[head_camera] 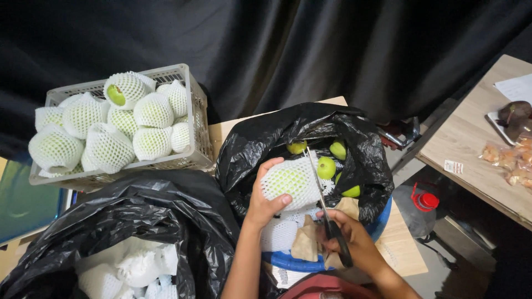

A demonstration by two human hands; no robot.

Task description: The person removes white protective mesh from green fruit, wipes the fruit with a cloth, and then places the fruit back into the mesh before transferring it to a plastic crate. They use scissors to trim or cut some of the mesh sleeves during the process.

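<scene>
White foam netting is covering the fruit (289, 180) your left hand (265, 200) is gripping. Your right hand (348, 235) is closing around scissors (328, 213), blades touching the netting above a black bag (260, 138).

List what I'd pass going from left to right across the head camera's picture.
Grey crate of net-wrapped fruit → left hand holding a netted fruit → scissors in the right hand → red-capped jug → wooden table.
</scene>
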